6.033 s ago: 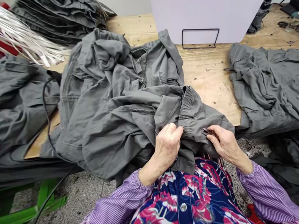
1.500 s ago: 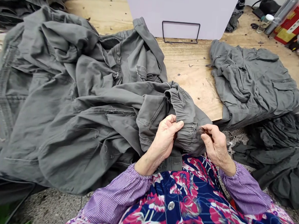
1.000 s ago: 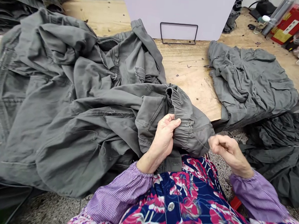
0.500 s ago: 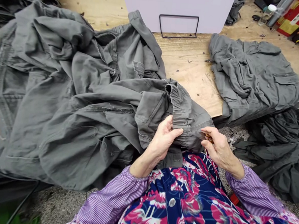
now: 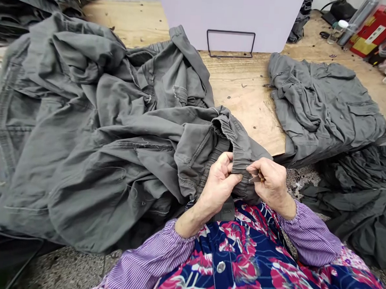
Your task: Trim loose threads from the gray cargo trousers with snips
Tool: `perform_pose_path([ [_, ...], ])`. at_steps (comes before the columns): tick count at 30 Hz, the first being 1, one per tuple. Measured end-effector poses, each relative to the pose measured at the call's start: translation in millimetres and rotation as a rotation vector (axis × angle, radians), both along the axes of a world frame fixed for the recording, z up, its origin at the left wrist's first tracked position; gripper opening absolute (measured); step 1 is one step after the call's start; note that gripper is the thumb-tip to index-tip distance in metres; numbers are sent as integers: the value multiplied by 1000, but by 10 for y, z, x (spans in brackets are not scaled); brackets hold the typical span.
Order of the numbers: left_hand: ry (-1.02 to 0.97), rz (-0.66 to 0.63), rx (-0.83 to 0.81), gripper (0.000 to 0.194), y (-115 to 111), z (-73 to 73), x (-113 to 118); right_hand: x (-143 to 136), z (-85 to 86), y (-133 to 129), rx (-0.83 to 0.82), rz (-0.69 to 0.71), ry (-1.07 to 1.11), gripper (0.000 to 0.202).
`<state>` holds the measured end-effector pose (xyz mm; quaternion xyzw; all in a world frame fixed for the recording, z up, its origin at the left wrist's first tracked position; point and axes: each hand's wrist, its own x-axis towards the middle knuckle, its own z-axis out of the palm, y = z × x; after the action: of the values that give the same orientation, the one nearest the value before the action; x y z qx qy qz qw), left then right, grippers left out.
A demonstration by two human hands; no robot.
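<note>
Dark grey cargo trousers [image 5: 193, 146] hang over the table's front edge, bunched up with loose threads along their seams. My left hand [image 5: 217, 185] pinches their gathered elastic waistband [image 5: 241, 152] between thumb and fingers. Close on its right, my right hand [image 5: 272, 182] is closed around small thread snips [image 5: 255, 178], whose metal blades point left at the waistband. The fingertips of my right hand touch the cloth there. Whether the blades have a thread between them is too small to tell.
More grey garments [image 5: 71, 154] cover the table's left side. A folded grey pair [image 5: 326, 102] lies at the right, above a tied dark bundle [image 5: 362, 207]. A pale board [image 5: 230, 11] with a black wire frame [image 5: 230, 56] stands behind. A small bottle [image 5: 337, 33] and red box [image 5: 376, 31] sit far right.
My right hand has moved left with the snips, up against the waistband beside my left hand. The waistband is turned and stands further open. The view has tilted up slightly.
</note>
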<state>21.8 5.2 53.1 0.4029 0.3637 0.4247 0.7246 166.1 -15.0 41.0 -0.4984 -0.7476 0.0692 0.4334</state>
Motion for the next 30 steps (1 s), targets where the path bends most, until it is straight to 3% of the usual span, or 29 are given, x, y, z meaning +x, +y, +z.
perform_pose_path([
  [2, -8, 24, -19, 29, 17, 2, -1, -4, 71, -60, -53, 94, 29, 15],
  [6, -42, 91, -54, 32, 57, 3, -14, 47, 216, -232, -257, 457, 143, 17],
  [7, -50, 89, -60, 32, 60, 2, -15, 64, 221, -251, -282, 449, 160, 17],
  [12, -61, 56, -45, 30, 31, 4, -1, 125, 109, -145, -172, 39, 82, 5],
  [20, 177, -110, 135, 25, 40, 35, -78, 163, 125, -9, -146, 165, -206, 10],
  [25, 89, -99, 17, 24, 65, 27, -51, 159, 164, -37, -374, 205, 196, 17],
  [28, 42, -29, -51, 25, 85, -5, -23, 173, 238, -121, -549, 226, 512, 22],
  [30, 10, 15, -96, 27, 99, -26, -21, 215, 293, -177, -588, 253, 588, 24],
])
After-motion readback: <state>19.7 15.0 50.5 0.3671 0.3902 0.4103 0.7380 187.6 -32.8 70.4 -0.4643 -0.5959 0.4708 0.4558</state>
